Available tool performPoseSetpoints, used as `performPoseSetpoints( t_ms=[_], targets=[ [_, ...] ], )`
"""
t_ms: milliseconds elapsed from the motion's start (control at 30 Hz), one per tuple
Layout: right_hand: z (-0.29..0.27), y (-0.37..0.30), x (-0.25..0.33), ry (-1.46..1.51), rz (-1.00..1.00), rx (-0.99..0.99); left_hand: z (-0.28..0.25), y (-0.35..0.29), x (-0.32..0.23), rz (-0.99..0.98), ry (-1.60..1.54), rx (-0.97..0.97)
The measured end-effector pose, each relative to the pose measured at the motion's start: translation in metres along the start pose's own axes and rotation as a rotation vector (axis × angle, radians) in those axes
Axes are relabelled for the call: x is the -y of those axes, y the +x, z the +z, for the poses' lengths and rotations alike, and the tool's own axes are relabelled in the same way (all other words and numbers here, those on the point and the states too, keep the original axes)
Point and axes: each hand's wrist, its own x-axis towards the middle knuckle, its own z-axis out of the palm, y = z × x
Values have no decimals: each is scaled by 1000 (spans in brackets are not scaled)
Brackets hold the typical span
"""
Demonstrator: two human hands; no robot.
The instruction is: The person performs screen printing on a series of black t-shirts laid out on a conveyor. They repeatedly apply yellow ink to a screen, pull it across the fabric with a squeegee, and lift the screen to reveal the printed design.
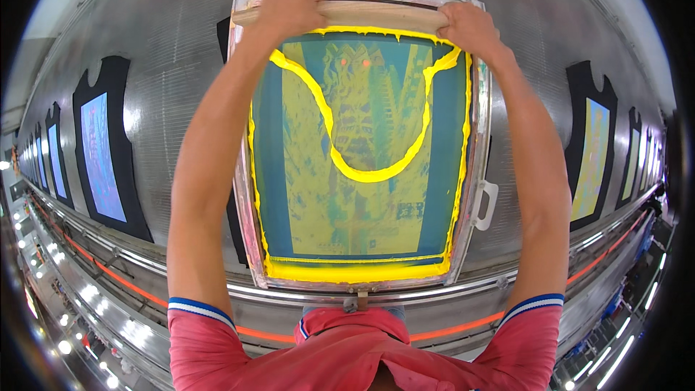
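Note:
A screen printing frame point(483, 101) lies in front of me, its mesh point(355, 217) showing a blue border and a yellowish design. At the far end my left hand point(293, 11) is closed round the left part of a wooden-handled squeegee point(380, 14). My right hand point(469, 29) grips the squeegee's right end. Yellow ink point(373, 175) loops across the mesh in a thick U-shaped strand. More ink lines the side edges and pools along the near edge. The squeegee's blade is hidden behind its handle and the ink. Black fabric shows beneath the frame's left side.
Black shirts with printed panels lie along the long metal table, one to the left point(101, 148) and one to the right point(592, 145), with others beyond. A white handle point(486, 205) sticks out from the frame's right side. A metal rail point(289, 295) runs along the near edge.

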Motion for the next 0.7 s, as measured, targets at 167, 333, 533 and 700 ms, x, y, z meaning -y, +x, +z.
performPoseSetpoints(
  t_ms=[167, 333, 533, 700],
  targets=[
    [2, 10, 9, 7, 55, 62, 14, -8, 35, -62, 74, 54],
    [30, -32, 20, -8, 24, -130, 41, -42, 29, 24, -20, -134],
    [23, -63, 45, 24, -6, -146, 48, -72, 29, 45, -76, -264],
    [-8, -5, 2, -27, -17, 9, 1, -20, 30, -23, 74, -73]
  ],
)
